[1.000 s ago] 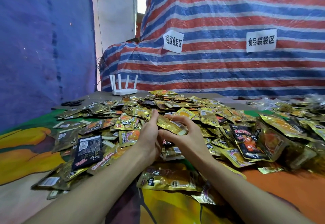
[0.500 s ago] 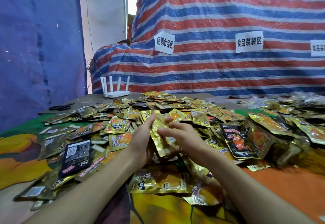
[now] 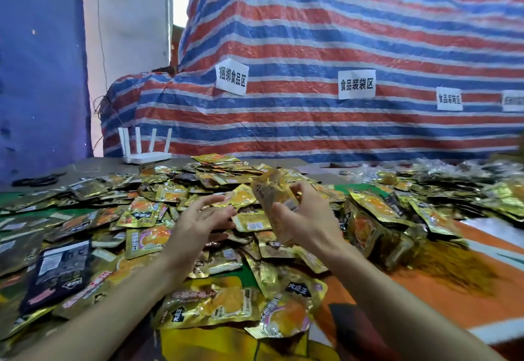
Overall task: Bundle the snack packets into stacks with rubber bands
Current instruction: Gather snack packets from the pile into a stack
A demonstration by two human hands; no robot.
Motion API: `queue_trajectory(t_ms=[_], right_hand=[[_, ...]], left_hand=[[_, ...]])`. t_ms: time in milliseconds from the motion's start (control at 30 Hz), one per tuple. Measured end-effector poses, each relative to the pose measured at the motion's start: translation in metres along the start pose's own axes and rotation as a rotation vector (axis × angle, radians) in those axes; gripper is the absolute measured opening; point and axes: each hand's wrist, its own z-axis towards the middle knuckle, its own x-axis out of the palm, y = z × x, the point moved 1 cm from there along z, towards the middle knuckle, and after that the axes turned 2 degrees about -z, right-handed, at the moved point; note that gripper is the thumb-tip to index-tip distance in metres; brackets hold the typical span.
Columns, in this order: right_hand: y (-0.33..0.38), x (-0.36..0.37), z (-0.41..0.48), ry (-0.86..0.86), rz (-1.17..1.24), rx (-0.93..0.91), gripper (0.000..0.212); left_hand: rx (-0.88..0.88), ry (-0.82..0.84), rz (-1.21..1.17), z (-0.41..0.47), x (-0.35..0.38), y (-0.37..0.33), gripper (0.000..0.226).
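Gold packets [image 3: 274, 197] gripped in the right hand [image 3: 309, 223] need squaring before the open left hand [image 3: 198, 226] adds another.

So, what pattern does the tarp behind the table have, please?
The tarp shows red, blue, white stripes; head view.

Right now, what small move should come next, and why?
Probably the left hand should take another packet from the pile and add it to the packets the right hand grips; the left hand is open just above the pile, holding nothing.
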Motion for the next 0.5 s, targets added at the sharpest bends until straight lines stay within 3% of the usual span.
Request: queue_trajectory(t_ms=[167,267,400,500], right_hand=[[-0.035,-0.035,0.013,-0.162,-0.403,0.073,0.04],[-0.054,-0.042,0.018,-0.229,-0.562,0.074,0.049],[-0.071,-0.04,0.023,-0.186,-0.857,0.15,0.048],[-0.075,-0.038,0.025,-0.162,-0.98,0.222,0.047]], left_hand=[[0.209,0.06,0.259,-0.009,0.006,-0.006,0.023],[0.265,0.087,0.367,-0.012,0.008,-0.008,0.022],[0.252,-0.035,0.349,-0.011,0.002,-0.012,0.015],[0.283,-0.14,0.487,-0.005,-0.008,-0.016,0.014]])
